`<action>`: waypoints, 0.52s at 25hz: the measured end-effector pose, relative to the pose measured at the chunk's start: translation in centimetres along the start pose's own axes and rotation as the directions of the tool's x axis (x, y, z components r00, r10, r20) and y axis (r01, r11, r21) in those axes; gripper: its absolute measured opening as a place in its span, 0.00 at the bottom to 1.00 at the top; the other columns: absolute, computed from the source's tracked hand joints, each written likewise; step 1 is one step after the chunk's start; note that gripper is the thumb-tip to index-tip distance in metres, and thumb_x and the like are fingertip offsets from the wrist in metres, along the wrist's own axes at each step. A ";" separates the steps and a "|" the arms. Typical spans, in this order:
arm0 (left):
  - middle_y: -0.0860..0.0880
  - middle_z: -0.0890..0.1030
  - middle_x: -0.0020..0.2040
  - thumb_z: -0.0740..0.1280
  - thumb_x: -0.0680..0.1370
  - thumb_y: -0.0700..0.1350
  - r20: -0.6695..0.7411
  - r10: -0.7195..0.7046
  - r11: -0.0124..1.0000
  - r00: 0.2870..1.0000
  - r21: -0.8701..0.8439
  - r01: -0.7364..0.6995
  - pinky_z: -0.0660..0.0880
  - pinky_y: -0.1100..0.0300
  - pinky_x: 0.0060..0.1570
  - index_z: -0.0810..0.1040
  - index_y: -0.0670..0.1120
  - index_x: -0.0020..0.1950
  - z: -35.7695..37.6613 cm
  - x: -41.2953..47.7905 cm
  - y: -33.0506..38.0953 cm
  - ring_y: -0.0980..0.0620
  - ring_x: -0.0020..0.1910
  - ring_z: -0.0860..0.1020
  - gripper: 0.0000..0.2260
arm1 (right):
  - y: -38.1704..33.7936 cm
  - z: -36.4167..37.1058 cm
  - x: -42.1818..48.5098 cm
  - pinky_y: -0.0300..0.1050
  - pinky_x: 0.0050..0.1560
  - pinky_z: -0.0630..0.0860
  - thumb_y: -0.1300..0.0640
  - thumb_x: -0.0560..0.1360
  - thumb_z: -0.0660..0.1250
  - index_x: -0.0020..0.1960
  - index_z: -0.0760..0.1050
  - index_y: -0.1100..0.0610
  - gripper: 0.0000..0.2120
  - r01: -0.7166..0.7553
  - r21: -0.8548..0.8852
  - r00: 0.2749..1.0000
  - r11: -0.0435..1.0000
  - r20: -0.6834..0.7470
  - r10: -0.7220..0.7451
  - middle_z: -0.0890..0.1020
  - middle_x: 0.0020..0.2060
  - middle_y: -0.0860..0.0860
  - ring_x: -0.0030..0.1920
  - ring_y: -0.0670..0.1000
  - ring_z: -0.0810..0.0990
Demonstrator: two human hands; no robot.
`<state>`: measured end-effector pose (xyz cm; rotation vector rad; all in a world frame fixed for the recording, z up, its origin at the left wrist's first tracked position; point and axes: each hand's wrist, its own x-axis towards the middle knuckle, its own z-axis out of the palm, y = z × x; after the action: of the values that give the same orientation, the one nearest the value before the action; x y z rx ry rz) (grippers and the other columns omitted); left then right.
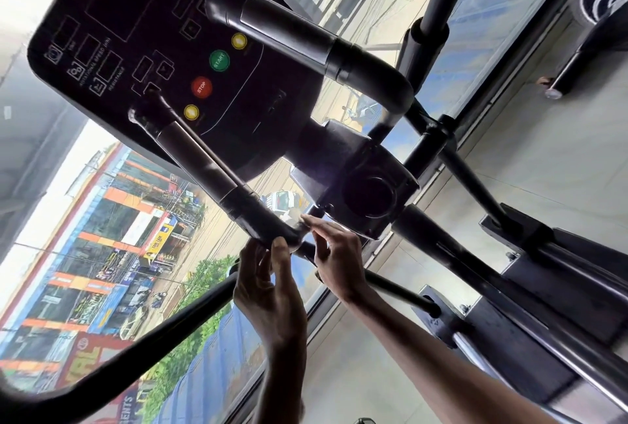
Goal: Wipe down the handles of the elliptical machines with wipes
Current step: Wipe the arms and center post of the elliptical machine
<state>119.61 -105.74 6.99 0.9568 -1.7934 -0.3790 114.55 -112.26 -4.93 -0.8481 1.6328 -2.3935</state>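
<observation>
Wiping seems under way on the handle (210,165) that runs out from the console's (136,33) lower edge. At the bend farthest from the console the left hand (268,291) grasps this handle, thumb pressed on it. The right hand (336,260) is just beside it, released, fingers nearly straight and tips touching the same bend. No wipe shows plainly; a pale scrap at those tips is too small to tell. Next, likely: rub up toward the console, then the 2nd handle (289,33) across the console's other side
</observation>
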 end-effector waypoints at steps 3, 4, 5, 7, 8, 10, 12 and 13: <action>0.49 0.86 0.46 0.68 0.79 0.38 -0.003 0.004 1.000 1.000 0.013 -0.004 0.73 0.75 0.46 0.82 0.36 0.52 0.0 -0.1 0.0 0.66 0.44 0.82 0.07 | -3.2 -1.5 -0.8 0.44 0.62 0.80 0.66 0.80 0.69 0.61 0.85 0.59 0.12 0.021 0.108 0.998 0.994 -0.062 -0.014 0.87 0.57 0.51 0.59 0.47 0.85; 0.49 0.86 0.46 0.68 0.79 0.38 -0.003 0.003 1.000 1.000 0.005 -0.003 0.73 0.75 0.47 0.83 0.37 0.52 0.0 -0.1 0.0 0.65 0.45 0.82 0.07 | -4.3 -2.0 -1.3 0.42 0.62 0.79 0.66 0.80 0.69 0.61 0.85 0.59 0.11 0.056 0.131 0.995 0.990 -0.087 -0.045 0.87 0.56 0.52 0.59 0.48 0.85; 0.50 0.86 0.46 0.67 0.79 0.40 0.002 -0.001 1.000 1.000 -0.009 0.001 0.73 0.75 0.46 0.83 0.38 0.52 0.0 0.0 0.0 0.64 0.45 0.83 0.07 | -4.5 -2.1 -1.4 0.41 0.62 0.79 0.67 0.80 0.69 0.61 0.84 0.60 0.12 0.090 0.118 0.992 0.989 -0.096 -0.078 0.87 0.57 0.53 0.59 0.49 0.85; 0.56 0.86 0.43 0.67 0.78 0.42 0.029 -0.014 1.000 0.999 -0.025 0.015 0.73 0.74 0.46 0.83 0.39 0.51 -0.2 0.1 -0.1 0.63 0.45 0.83 0.08 | -3.4 -1.7 -0.9 0.40 0.63 0.79 0.68 0.79 0.70 0.62 0.84 0.60 0.14 0.080 0.042 0.996 0.996 -0.048 -0.078 0.87 0.57 0.53 0.58 0.51 0.85; 0.58 0.86 0.42 0.67 0.78 0.43 0.041 -0.021 0.999 0.999 -0.030 0.022 0.73 0.74 0.46 0.83 0.40 0.51 -0.3 0.1 -0.1 0.62 0.44 0.83 0.09 | -2.8 -1.4 -0.5 0.41 0.63 0.79 0.69 0.78 0.71 0.63 0.83 0.60 0.15 0.040 0.004 0.999 0.999 -0.010 -0.040 0.87 0.57 0.53 0.58 0.51 0.85; 0.61 0.86 0.42 0.67 0.78 0.44 0.053 -0.044 0.998 0.998 -0.045 0.047 0.73 0.72 0.46 0.83 0.43 0.50 -0.7 0.1 -0.2 0.61 0.44 0.83 0.08 | -2.9 -1.4 -0.3 0.42 0.63 0.78 0.68 0.78 0.71 0.63 0.84 0.59 0.14 -0.036 -0.019 0.999 0.999 0.002 0.036 0.87 0.57 0.52 0.59 0.48 0.85; 0.59 0.86 0.43 0.68 0.77 0.46 0.053 -0.079 0.994 0.995 -0.068 0.082 0.74 0.71 0.46 0.83 0.47 0.50 -0.8 0.2 -0.2 0.59 0.45 0.83 0.06 | -5.1 -2.1 -1.0 0.38 0.63 0.78 0.65 0.81 0.68 0.61 0.85 0.59 0.12 -0.021 0.040 0.998 0.999 -0.065 0.023 0.87 0.57 0.51 0.60 0.45 0.84; 0.58 0.87 0.44 0.68 0.77 0.47 0.052 -0.088 0.993 0.995 -0.071 0.091 0.74 0.70 0.47 0.84 0.49 0.50 -0.9 0.2 -0.3 0.58 0.46 0.84 0.06 | -6.4 -2.7 -1.5 0.36 0.63 0.77 0.64 0.82 0.67 0.61 0.84 0.60 0.11 0.015 0.085 0.995 0.996 -0.103 -0.006 0.87 0.57 0.51 0.61 0.45 0.83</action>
<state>120.50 -105.95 7.30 0.9860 -1.7722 -0.5250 115.78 -106.85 -0.54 -0.7329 1.5499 -2.5335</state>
